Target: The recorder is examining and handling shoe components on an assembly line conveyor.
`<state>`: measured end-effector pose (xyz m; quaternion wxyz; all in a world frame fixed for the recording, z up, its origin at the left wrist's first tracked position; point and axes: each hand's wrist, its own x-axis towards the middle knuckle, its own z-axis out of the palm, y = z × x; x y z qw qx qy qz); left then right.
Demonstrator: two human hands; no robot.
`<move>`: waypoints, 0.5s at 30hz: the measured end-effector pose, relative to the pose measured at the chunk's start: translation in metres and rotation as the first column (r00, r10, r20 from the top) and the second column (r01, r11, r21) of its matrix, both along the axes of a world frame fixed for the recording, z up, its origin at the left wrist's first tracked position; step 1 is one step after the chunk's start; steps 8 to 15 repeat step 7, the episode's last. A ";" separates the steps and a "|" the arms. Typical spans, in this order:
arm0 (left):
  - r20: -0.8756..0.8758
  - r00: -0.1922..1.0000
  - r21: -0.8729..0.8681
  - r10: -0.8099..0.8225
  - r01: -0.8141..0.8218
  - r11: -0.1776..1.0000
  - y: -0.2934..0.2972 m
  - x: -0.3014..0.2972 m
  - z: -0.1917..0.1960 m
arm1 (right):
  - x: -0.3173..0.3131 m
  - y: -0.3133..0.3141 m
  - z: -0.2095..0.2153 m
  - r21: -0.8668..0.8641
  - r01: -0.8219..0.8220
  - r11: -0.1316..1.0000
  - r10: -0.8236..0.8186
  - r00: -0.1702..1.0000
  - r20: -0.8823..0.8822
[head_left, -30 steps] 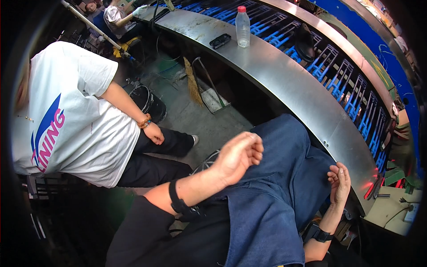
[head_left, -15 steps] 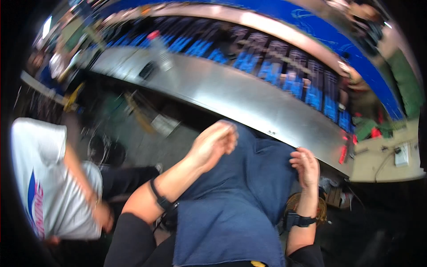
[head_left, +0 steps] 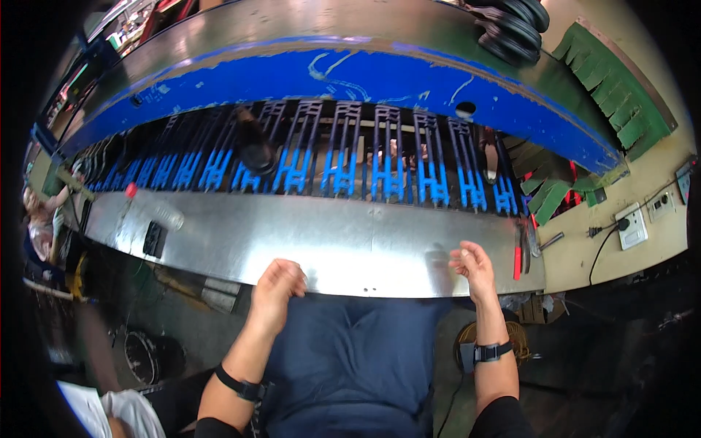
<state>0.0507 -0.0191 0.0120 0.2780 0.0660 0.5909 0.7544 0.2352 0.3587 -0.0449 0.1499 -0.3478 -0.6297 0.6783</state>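
Note:
My left hand [head_left: 279, 287] hovers at the near edge of a bare metal ledge [head_left: 350, 237], its fingers loosely curled with nothing seen in them. Over the right part of that ledge is my right hand [head_left: 475, 269], thumb and fingers apart and holding nothing. Both wrists carry black bands. Beyond the ledge runs a row of dark metal racks with blue-painted ends [head_left: 391, 175]. A dark, elongated, shoe-like object [head_left: 255, 150] sits on the racks, blurred. Farther right is another dark object [head_left: 489, 157], too unclear to name.
A clear bottle [head_left: 168, 217] with a red cap and a black flat object [head_left: 155, 239] lie on the ledge's left. Red-handled tools [head_left: 518, 252] rest at its right end. A blue beam [head_left: 409, 73] crosses above the racks. A person's pale shirt [head_left: 131, 412] shows lower left.
My view has swung toward the ledge and racks. Both hands are now at the ledge, still empty. The person on the left has mostly dropped out of view.

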 end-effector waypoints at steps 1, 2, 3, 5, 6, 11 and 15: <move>-0.080 0.994 -0.158 -0.078 0.065 0.985 0.012 0.004 -0.015 | -0.019 0.022 -0.003 0.067 0.044 0.997 -0.045 0.999 0.012; -0.141 0.980 -0.301 -0.143 0.095 0.949 0.016 0.009 -0.029 | -0.036 0.052 -0.020 0.234 0.077 0.969 -0.087 0.996 0.031; -0.198 0.957 -0.435 -0.212 0.108 0.894 0.019 0.011 -0.045 | -0.055 0.088 -0.040 0.397 0.102 0.912 -0.130 0.991 0.042; -0.409 0.846 -0.616 -0.342 0.021 0.787 0.015 0.014 -0.061 | -0.101 0.144 -0.054 0.766 0.068 0.640 -0.236 0.965 0.111; -0.519 0.771 -0.553 -0.370 0.027 0.832 0.021 0.012 -0.061 | -0.120 0.175 -0.056 0.872 -0.007 0.490 -0.298 0.938 0.175; -0.538 0.767 -0.534 -0.351 0.013 0.845 0.040 -0.006 -0.070 | -0.141 0.201 -0.057 0.931 -0.038 0.363 -0.369 0.912 0.181; -0.538 0.767 -0.534 -0.351 0.013 0.845 0.040 -0.006 -0.070 | -0.141 0.201 -0.057 0.931 -0.038 0.363 -0.369 0.912 0.181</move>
